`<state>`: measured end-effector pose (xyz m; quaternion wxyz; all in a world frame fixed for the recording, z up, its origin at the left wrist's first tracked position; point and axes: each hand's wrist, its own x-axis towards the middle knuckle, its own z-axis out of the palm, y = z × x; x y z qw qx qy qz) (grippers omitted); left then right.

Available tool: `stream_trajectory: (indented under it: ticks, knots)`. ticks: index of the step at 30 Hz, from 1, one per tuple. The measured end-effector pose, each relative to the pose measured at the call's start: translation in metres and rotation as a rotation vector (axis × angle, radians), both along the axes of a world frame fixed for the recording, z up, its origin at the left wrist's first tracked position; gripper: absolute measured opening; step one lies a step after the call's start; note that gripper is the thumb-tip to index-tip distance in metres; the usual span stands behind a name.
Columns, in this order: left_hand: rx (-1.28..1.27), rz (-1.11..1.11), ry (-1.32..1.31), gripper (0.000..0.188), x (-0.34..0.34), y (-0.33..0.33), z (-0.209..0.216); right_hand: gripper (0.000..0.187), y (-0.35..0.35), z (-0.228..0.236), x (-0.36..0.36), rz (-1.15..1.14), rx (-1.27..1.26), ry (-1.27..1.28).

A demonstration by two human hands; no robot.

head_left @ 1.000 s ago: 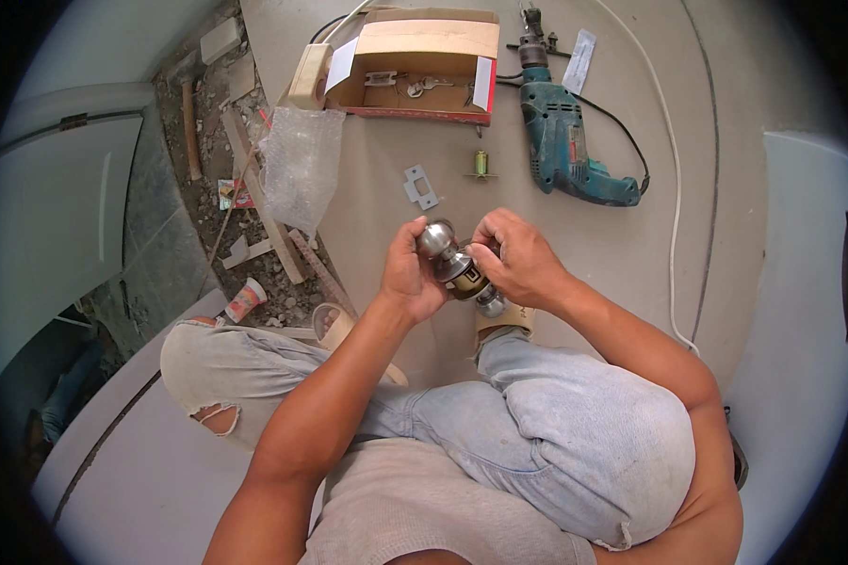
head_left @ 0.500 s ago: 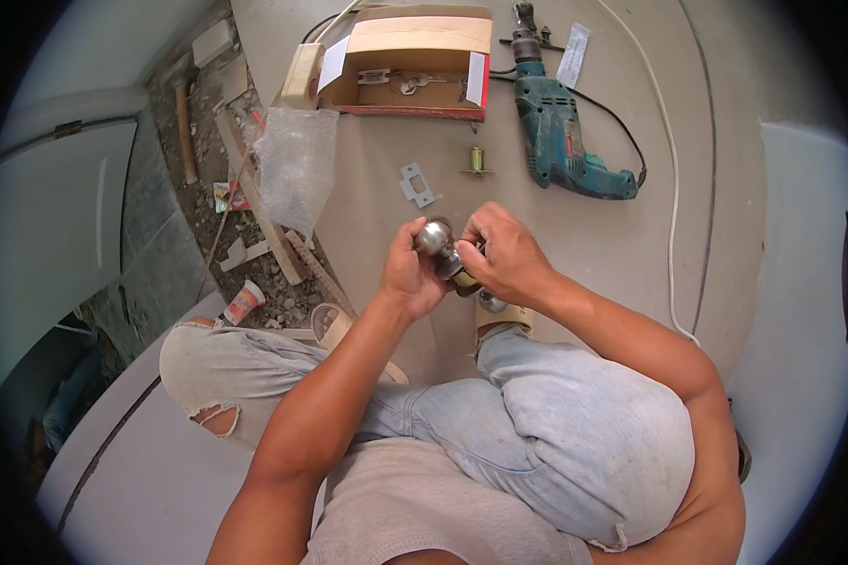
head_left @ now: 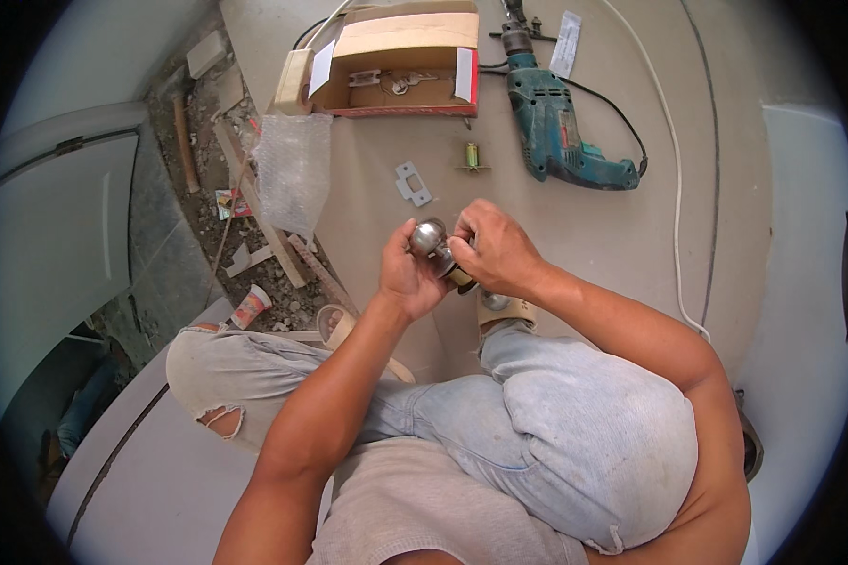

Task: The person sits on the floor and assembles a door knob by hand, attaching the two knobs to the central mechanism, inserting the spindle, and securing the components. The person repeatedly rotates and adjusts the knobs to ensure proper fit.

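Observation:
A shiny metal door knob (head_left: 428, 237) rests in my left hand (head_left: 407, 275), whose fingers wrap round it. My right hand (head_left: 496, 247) is closed, with thumb and fingertips pinched at the knob's neck. Whatever is between those fingertips is hidden. Below the hands, a second round knob (head_left: 495, 300) shows beside my sandal. Just beyond the hands lies a grey strike plate (head_left: 412, 184) with a square cutout. Right of that, a small brass-coloured latch (head_left: 472, 156) stands on the floor.
An open cardboard box (head_left: 400, 99) holds keys and small metal parts. A teal power drill (head_left: 561, 132) lies to its right, near a white cable (head_left: 671, 141). Bubble wrap (head_left: 294, 174) sits left. Rubble, wood strips (head_left: 254, 202), a hammer (head_left: 185, 141) and a paper cup (head_left: 251, 306) lie farther left.
The whole view has shifted slightly. My hands stay together at the door knob, the right fingertips still pinched at its neck. Nothing has been picked up or let go.

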<state>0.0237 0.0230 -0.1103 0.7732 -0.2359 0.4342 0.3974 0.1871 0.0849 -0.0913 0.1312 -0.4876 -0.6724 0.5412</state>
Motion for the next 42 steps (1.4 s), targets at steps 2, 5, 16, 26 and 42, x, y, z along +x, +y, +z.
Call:
stream_trajectory:
  ticks: [2,5,16,26,42]
  knots:
    - [0.009,-0.002,0.005,0.051,0.002,0.003,0.008,0.019,0.002,0.003,0.001,-0.011,-0.012,-0.020]
    - [0.046,0.002,0.006,0.052,0.002,0.003,0.009,0.017,0.004,0.004,0.002,-0.023,0.047,-0.017]
    - [0.073,0.004,0.070,0.034,0.000,0.001,0.002,0.016,0.006,0.014,0.003,0.039,0.089,0.014]
    - [0.138,-0.097,0.211,0.035,0.001,0.006,0.011,0.017,0.003,0.010,0.006,-0.011,0.068,0.025]
    - [0.213,-0.144,0.222,0.039,-0.003,0.005,0.015,0.016,0.002,0.009,0.007,-0.026,0.050,0.070]
